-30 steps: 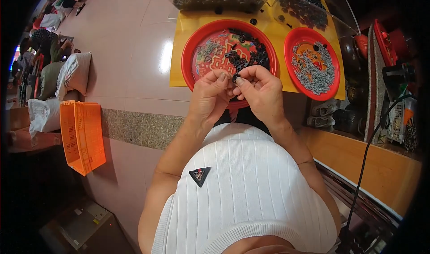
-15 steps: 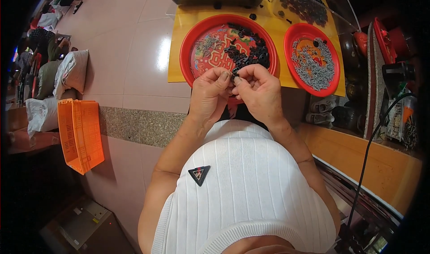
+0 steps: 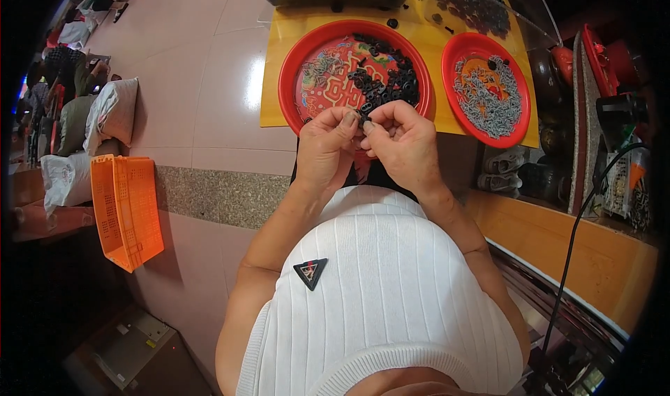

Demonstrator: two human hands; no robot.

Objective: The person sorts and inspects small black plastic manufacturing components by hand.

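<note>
A person in a ribbed white top (image 3: 377, 277) works at a yellow tabletop (image 3: 273, 110), left hand (image 3: 329, 141) and right hand (image 3: 405, 141) meeting at the near rim of a large round red tray (image 3: 287, 75). Thumbs and fingers of both hands pinch a small black part (image 3: 364, 120), largely hidden by the fingertips. In the tray, black pieces (image 3: 403, 85) crowd the right side while metal screws (image 3: 322, 68) lie scattered at left over a patterned base. A smaller red tray (image 3: 524, 120), just to the right, carries a spread of similar grey screws (image 3: 481, 110). Clear bins (image 3: 335, 4) of black pieces line the table's far side.

Pinkish floor tiles (image 3: 223, 110), crossed by a speckled stone band (image 3: 216, 197), stretch to the left, where an orange perforated crate (image 3: 124, 214) stands near bulging white sacks (image 3: 113, 113). Other people (image 3: 73, 68) appear at the far left edge, too small to make out clearly. At right, shoes (image 3: 501, 171) sit below the table's level beside a wooden ledge (image 3: 593, 256), a black cable (image 3: 569, 253) hanging across it.
</note>
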